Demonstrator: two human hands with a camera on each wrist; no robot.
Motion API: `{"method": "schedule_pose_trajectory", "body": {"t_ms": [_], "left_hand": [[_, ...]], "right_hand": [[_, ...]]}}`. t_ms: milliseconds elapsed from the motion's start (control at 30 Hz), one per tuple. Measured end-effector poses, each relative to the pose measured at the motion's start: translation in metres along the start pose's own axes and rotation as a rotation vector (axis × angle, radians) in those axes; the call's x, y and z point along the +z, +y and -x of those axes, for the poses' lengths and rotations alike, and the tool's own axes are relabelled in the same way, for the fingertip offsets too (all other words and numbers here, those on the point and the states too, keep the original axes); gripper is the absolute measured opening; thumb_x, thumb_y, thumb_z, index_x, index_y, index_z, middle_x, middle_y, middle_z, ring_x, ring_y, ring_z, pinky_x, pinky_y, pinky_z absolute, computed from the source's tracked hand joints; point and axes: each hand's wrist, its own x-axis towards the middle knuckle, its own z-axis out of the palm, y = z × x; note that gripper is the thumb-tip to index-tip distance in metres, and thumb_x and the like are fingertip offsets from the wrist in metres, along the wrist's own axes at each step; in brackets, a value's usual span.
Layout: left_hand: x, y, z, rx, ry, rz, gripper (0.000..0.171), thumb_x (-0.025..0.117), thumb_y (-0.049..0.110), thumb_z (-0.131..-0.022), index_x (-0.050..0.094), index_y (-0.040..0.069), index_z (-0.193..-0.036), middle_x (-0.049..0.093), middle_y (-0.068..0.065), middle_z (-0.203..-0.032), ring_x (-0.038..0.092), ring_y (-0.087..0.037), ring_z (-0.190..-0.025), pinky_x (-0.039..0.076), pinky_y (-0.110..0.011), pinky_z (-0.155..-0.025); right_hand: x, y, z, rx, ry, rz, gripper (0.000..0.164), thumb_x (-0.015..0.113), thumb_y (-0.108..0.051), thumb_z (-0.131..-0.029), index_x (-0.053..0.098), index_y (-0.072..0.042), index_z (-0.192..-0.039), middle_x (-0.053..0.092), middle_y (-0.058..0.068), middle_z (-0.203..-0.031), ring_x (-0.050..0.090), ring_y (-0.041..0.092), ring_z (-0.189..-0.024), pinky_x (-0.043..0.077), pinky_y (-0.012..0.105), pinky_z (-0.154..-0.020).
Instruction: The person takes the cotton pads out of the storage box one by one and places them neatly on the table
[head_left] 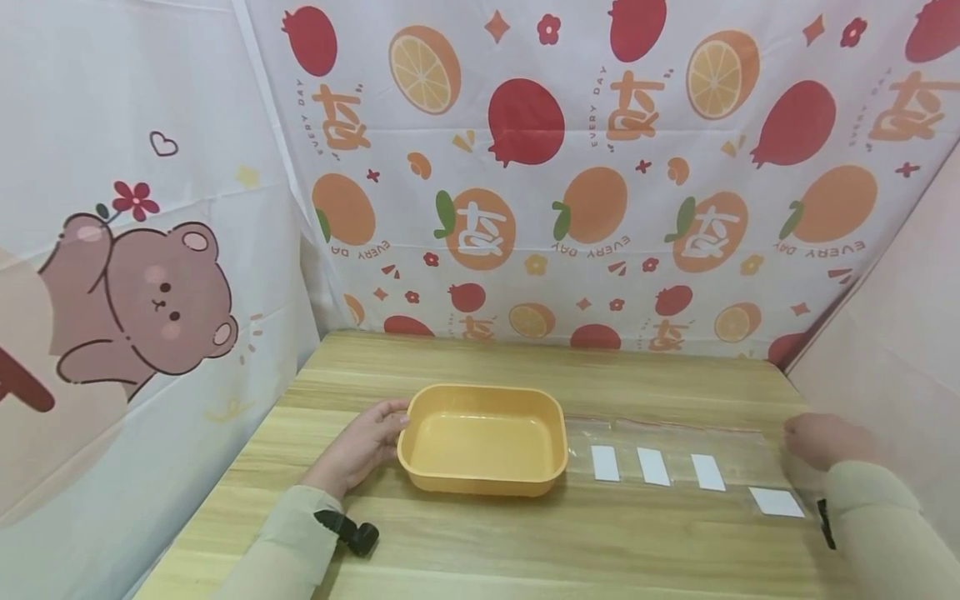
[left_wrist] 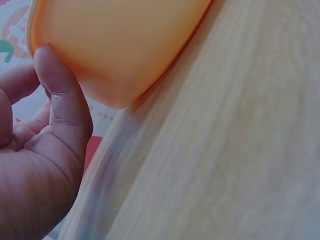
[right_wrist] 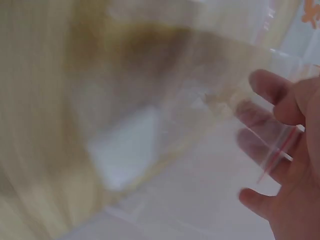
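Observation:
A yellow plastic basin (head_left: 483, 483) with rounded corners stands on the table. My left hand (head_left: 367, 446) grips its left end at the rim; in the left wrist view the thumb (left_wrist: 62, 90) lies against the outer wall. At the far right my right hand (head_left: 828, 440) pinches a clear zip bag with a white label (head_left: 777, 502). The right wrist view shows that bag (right_wrist: 185, 100) blurred, with its red zip strip by the fingers. Between basin and right hand lie several clear zip bags (head_left: 671, 437) with white labels, side by side.
The wooden table (head_left: 480, 550) carries everything. A fruit-print cloth (head_left: 525, 208) hangs behind it, a bear-print cloth (head_left: 150, 275) on the left and a pale cloth (head_left: 900, 350) on the right. Black straps circle both wrists.

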Motion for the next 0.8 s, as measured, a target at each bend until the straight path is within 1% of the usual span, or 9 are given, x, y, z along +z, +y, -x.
{"method": "schedule_pose_trajectory", "body": {"t_ms": [67, 133, 200, 300, 400, 500, 567, 667, 800], "left_hand": [[0.000, 0.000, 0.000, -0.002, 0.001, 0.003, 0.053, 0.053, 0.020, -0.106, 0.036, -0.008, -0.147, 0.059, -0.020, -0.124, 0.063, -0.022, -0.098, 0.058, -0.036, -0.081], [-0.001, -0.001, 0.000, -0.005, -0.001, 0.007, 0.052, 0.053, 0.020, -0.106, 0.036, -0.007, -0.147, 0.059, -0.020, -0.124, 0.063, -0.022, -0.098, 0.058, -0.036, -0.081], [-0.002, -0.001, 0.000, -0.010, -0.001, 0.011, 0.051, 0.053, 0.020, -0.106, 0.037, -0.007, -0.147, 0.059, -0.020, -0.124, 0.063, -0.022, -0.099, 0.058, -0.037, -0.082], [-0.003, -0.001, 0.002, -0.012, -0.004, 0.012, 0.051, 0.053, 0.020, -0.106, 0.037, -0.006, -0.147, 0.059, -0.020, -0.126, 0.064, -0.023, -0.099, 0.058, -0.037, -0.082], [-0.004, 0.000, 0.005, -0.007, -0.010, 0.007, 0.052, 0.053, 0.021, -0.106, 0.036, -0.007, -0.148, 0.059, -0.021, -0.126, 0.064, -0.024, -0.099, 0.058, -0.037, -0.082], [-0.004, 0.000, 0.007, -0.011, -0.012, 0.011, 0.053, 0.053, 0.021, -0.106, 0.036, -0.007, -0.148, 0.059, -0.022, -0.127, 0.064, -0.024, -0.099, 0.058, -0.038, -0.082], [-0.004, 0.001, 0.008, -0.019, -0.007, 0.017, 0.052, 0.053, 0.020, -0.106, 0.036, -0.006, -0.148, 0.058, -0.022, -0.127, 0.064, -0.024, -0.099, 0.058, -0.038, -0.082], [-0.005, 0.002, 0.009, -0.020, -0.008, 0.014, 0.052, 0.052, 0.020, -0.107, 0.035, -0.007, -0.148, 0.057, -0.022, -0.129, 0.064, -0.024, -0.100, 0.058, -0.037, -0.082], [-0.005, 0.002, 0.009, -0.020, -0.002, 0.008, 0.053, 0.052, 0.021, -0.107, 0.034, -0.007, -0.148, 0.057, -0.022, -0.129, 0.064, -0.023, -0.100, 0.058, -0.037, -0.082]], "right_hand": [[0.002, -0.010, 0.006, 0.015, 0.052, 0.015, 0.028, 0.055, -0.024, -0.097, 0.072, -0.004, -0.107, 0.068, 0.026, -0.099, 0.062, 0.051, -0.091, 0.046, 0.070, -0.072], [0.002, -0.026, 0.015, 0.020, 0.111, 0.032, 0.026, 0.054, -0.021, -0.098, 0.072, -0.004, -0.104, 0.066, 0.024, -0.093, 0.060, 0.052, -0.088, 0.046, 0.070, -0.070], [0.001, -0.039, 0.024, 0.024, 0.160, 0.012, 0.025, 0.052, -0.018, -0.099, 0.071, -0.002, -0.103, 0.063, 0.025, -0.093, 0.057, 0.054, -0.090, 0.046, 0.070, -0.072], [0.004, -0.048, 0.030, 0.045, 0.209, -0.034, 0.030, 0.048, -0.012, -0.099, 0.063, 0.006, -0.118, 0.055, 0.037, -0.110, 0.047, 0.061, -0.106, 0.041, 0.074, -0.086], [0.016, -0.039, 0.027, 0.077, 0.228, -0.116, 0.043, 0.045, -0.014, -0.100, 0.047, 0.009, -0.136, 0.039, 0.048, -0.128, 0.033, 0.066, -0.118, 0.029, 0.078, -0.097], [0.031, -0.023, 0.017, 0.086, 0.220, -0.163, 0.053, 0.048, -0.023, -0.101, 0.038, 0.009, -0.143, 0.030, 0.052, -0.134, 0.027, 0.069, -0.122, 0.025, 0.080, -0.098], [0.041, -0.011, 0.008, 0.062, 0.192, -0.153, 0.056, 0.050, -0.029, -0.102, 0.038, 0.009, -0.142, 0.031, 0.052, -0.133, 0.029, 0.069, -0.121, 0.027, 0.080, -0.096], [0.051, 0.002, -0.001, 0.040, 0.148, -0.142, 0.058, 0.050, -0.035, -0.102, 0.043, 0.010, -0.138, 0.039, 0.051, -0.130, 0.036, 0.069, -0.118, 0.034, 0.078, -0.094], [0.056, 0.009, -0.006, 0.063, 0.071, -0.131, 0.068, 0.042, -0.046, -0.104, 0.042, 0.015, -0.136, 0.044, 0.050, -0.126, 0.041, 0.069, -0.114, 0.037, 0.075, -0.093]]}}
